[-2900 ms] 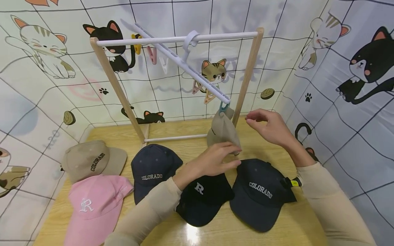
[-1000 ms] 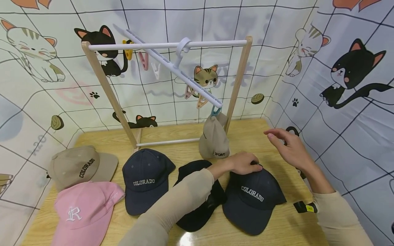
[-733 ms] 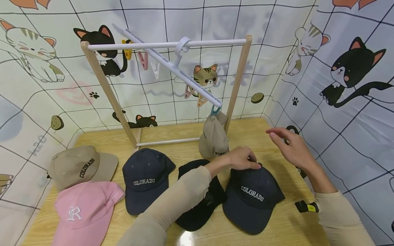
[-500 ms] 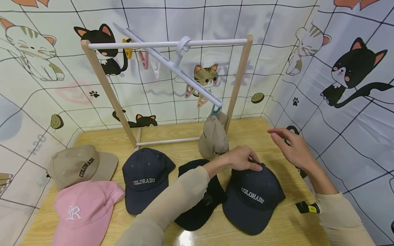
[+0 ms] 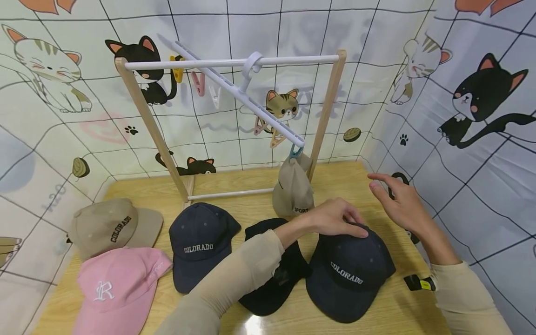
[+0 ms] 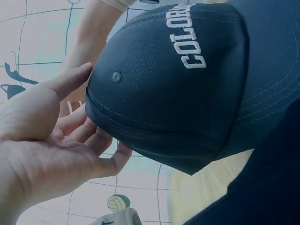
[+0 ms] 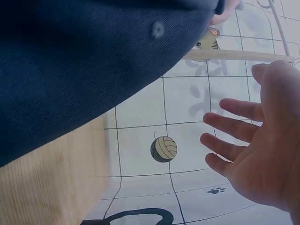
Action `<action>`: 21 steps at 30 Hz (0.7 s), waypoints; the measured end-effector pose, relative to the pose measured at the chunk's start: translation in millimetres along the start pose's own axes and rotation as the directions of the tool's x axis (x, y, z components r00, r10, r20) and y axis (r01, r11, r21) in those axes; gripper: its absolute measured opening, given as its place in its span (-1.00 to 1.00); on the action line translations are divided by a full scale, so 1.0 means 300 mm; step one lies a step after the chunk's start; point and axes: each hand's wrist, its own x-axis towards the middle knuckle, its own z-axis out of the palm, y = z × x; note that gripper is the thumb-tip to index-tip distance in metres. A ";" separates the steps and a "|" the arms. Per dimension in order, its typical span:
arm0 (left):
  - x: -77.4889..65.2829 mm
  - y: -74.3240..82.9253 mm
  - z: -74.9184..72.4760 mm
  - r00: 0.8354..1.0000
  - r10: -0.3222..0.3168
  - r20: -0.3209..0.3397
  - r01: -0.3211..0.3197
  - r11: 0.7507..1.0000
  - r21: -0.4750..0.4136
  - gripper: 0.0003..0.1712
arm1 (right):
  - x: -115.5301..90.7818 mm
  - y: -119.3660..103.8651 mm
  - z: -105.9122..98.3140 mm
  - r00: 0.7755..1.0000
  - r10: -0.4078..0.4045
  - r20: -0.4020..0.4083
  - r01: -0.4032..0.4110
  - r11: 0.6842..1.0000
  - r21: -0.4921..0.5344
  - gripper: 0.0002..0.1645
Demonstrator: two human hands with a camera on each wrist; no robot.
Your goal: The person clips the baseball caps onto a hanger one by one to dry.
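Note:
My left hand point(image 5: 335, 217) grips the top of the crown of a navy baseball cap point(image 5: 356, 279) lettered COLORADO, at the right of the row. In the left wrist view, the thumb lies on the near side of the cap point(image 6: 159, 84) and the fingers curl behind it. My right hand point(image 5: 402, 204) hovers beyond the cap's right side, fingers apart and holding nothing; the right wrist view shows the spread fingers point(image 7: 234, 126). Behind the left hand, a beige cap point(image 5: 291, 188) hangs from a blue clothespin point(image 5: 296, 151) on the lilac hanger point(image 5: 268, 116).
The hanger hooks over the white rod of a wooden rack point(image 5: 328, 102); several more clothespins hang on it. Across the wooden table point(image 5: 234, 181) lie a black cap point(image 5: 272, 288), another navy cap point(image 5: 198, 251), a pink cap point(image 5: 121, 284) and a beige cap point(image 5: 109, 228). A black strap point(image 5: 418, 282) sits by the right sleeve.
My left hand has left the hanging beige cap and taken hold of the right-hand navy cap, whose crown now tips slightly. My right hand has drawn away to the right.

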 end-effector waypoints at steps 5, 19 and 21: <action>-0.013 0.020 0.001 1.000 -0.016 0.000 0.016 1.000 -0.002 -0.66 | 0.000 -0.006 -0.006 1.000 -0.004 0.006 0.004 1.000 -0.025 -0.35; -0.093 0.090 -0.015 0.974 0.181 0.134 -0.185 0.983 0.017 -0.74 | 0.002 -0.048 -0.013 0.998 -0.050 0.034 0.052 0.998 -0.038 -0.34; -0.112 0.099 -0.022 0.966 0.211 0.149 -0.213 0.977 -0.002 -0.75 | 0.003 -0.053 -0.010 0.998 -0.057 0.042 0.058 0.998 -0.037 -0.33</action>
